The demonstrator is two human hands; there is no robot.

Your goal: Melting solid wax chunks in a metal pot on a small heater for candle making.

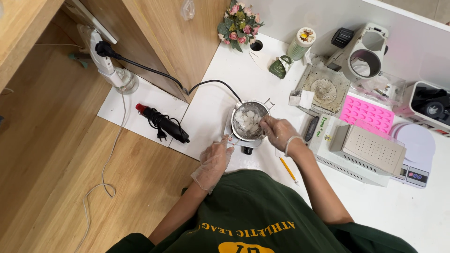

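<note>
Shiny metal pot (250,121), thin clear plastic gloves (213,161), matt white tabletop (211,105), perhaps laminate, wooden floor (51,140)

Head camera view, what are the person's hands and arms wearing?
Both the left hand and the right hand wear thin, clear, loose disposable gloves that bunch at the wrists. The forearms are bare below the short sleeves of a dark green T-shirt with yellow print.

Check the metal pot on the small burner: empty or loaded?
Loaded. The metal pot holds pale white chunks across its bottom, upright on the burner. The right hand reaches over its rim; the left hand is at its handle.
</note>
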